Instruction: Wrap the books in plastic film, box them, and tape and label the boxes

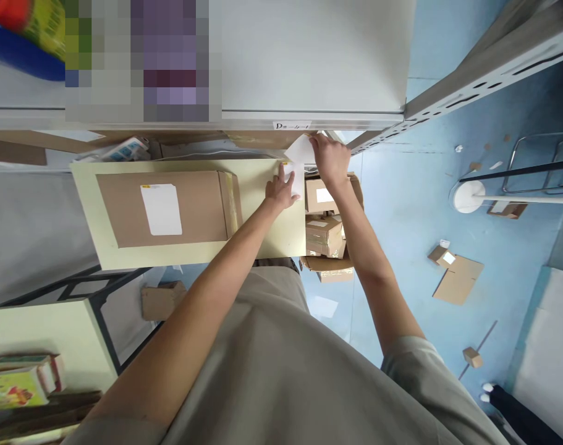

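A pale yellow board (281,238) lies in front of me, with a long cardboard box (198,207) on its left part. The box bears a white label (162,210) and clear tape at its right end. My left hand (282,190) rests on a white sheet (298,179) at the board's right end, its fingers spread. Above and to the right, my right hand (331,157) has its fingers closed on the sheet's upper part, which is bent upward.
A grey shelf (318,62) with a post (476,83) stands beyond the board. Cardboard boxes (325,235) sit just right of it. Flattened cardboard (460,278) lies on the blue floor. A person's dark-clothed legs (517,411) show at lower right.
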